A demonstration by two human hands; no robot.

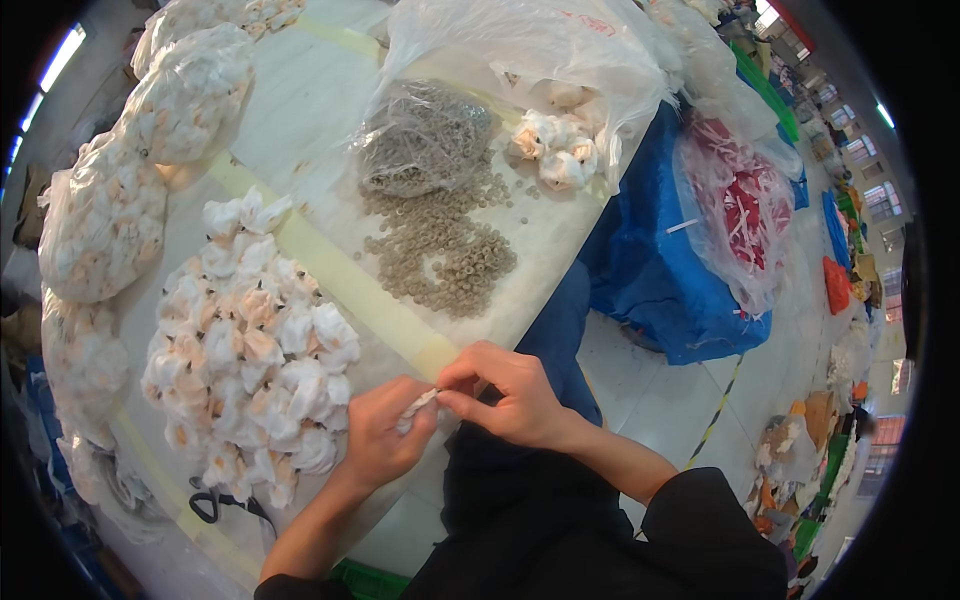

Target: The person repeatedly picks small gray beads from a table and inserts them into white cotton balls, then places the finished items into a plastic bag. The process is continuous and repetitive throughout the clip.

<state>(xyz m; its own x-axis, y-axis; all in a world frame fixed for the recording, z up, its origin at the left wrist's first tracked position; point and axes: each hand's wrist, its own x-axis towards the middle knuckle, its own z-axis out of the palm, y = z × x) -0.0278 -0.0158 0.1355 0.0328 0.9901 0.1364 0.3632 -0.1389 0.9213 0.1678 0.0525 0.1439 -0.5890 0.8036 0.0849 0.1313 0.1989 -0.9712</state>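
Note:
My left hand (383, 432) is closed around a small white artificial flower (416, 407), only a strip of which shows between the fingers. Against it, my right hand (512, 396) pinches at the flower's dark tip, and whatever is between those fingertips is too small to make out. To the left lies a large heap of white and peach artificial flower heads (258, 345), many with short dark stem ends upward. Beyond my hands, small grey-beige ring-like beads (455, 265) are spread on the table, spilling from a clear plastic bag of beads (425, 140).
Filled bags of flower heads (105, 220) line the table's left edge. More white flowers (560, 150) lie by a large clear plastic sheet (520, 45). Black-handled scissors (205, 505) rest at the near left. A blue-covered container (650, 270) with red material stands right of the table.

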